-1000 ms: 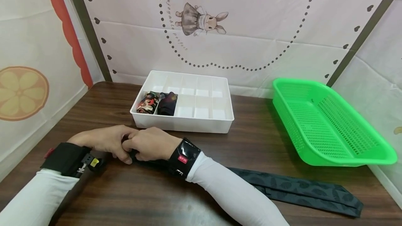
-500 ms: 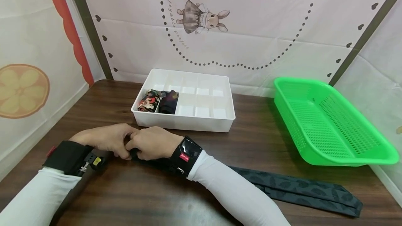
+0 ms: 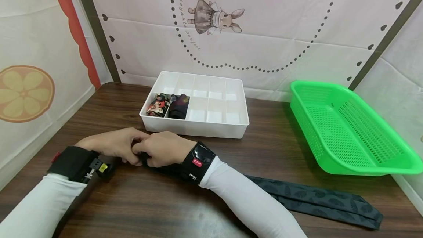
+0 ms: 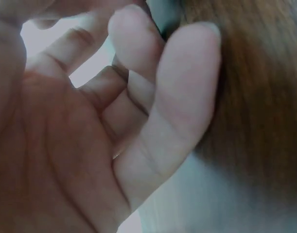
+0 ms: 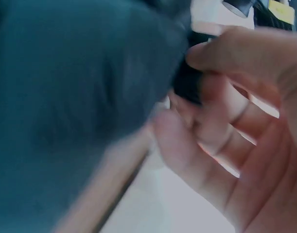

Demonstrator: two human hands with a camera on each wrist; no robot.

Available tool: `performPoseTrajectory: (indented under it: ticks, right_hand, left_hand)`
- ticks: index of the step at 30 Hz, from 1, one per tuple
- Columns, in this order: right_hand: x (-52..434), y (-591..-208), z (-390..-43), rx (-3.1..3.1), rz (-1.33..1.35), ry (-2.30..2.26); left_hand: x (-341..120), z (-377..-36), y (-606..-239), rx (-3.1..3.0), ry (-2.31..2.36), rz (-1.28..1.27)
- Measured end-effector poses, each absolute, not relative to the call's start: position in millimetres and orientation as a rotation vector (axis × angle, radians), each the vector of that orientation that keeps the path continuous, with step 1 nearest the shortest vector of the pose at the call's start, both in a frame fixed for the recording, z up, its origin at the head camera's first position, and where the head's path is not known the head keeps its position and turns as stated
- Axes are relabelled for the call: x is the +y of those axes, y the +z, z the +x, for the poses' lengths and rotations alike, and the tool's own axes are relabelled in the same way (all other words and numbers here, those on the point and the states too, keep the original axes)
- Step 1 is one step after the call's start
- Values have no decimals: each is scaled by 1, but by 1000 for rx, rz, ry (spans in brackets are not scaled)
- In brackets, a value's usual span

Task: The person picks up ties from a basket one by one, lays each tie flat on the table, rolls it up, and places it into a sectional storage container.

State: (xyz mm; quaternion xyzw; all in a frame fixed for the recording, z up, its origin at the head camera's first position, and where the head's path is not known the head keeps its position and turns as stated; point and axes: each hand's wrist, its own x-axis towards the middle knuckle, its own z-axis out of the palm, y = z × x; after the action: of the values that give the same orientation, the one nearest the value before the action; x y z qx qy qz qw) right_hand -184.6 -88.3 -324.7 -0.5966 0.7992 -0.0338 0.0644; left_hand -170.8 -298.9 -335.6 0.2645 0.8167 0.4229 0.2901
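Observation:
A dark necktie [image 3: 317, 197] with a faint leaf pattern lies lengthwise across the wooden table, its pointed wide end at the right. My right hand [image 3: 166, 149] pinches the tie's left end, which looks bunched or rolled. In the right wrist view that dark bundle [image 5: 188, 85] sits between thumb and fingers, while a broad blurred stretch of the tie [image 5: 75, 97] fills the left side. Pressed close against it, my left hand [image 3: 115, 143] has its fingers curled at the same end. The left palm [image 4: 56, 145] shows bare, and most of the bundle is hidden by the hands.
A white divided tray [image 3: 195, 127] stands just behind the hands. Two of its front left compartments hold a colourful patterned fabric roll [image 3: 158, 105] and a dark fabric roll [image 3: 179, 106]. At the right is a green perforated basket [image 3: 307, 135]. Printed cloth walls surround the table.
The hands stay together at the tie's left end, with only small finger movements. The whole head view shifts slightly; tray and basket stay in place.

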Motion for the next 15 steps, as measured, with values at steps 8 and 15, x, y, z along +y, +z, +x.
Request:
performPoseTrajectory:
  ticks: [8, 15]
  right_hand:
    - [-86, -322, -185, 2459, -1854, -35]
    - [-89, -330, -183, 2510, -1867, -53]
  left_hand:
    - [-287, -168, -325, 2256, 1038, 645]
    - [-291, -169, -333, 2117, 1188, 680]
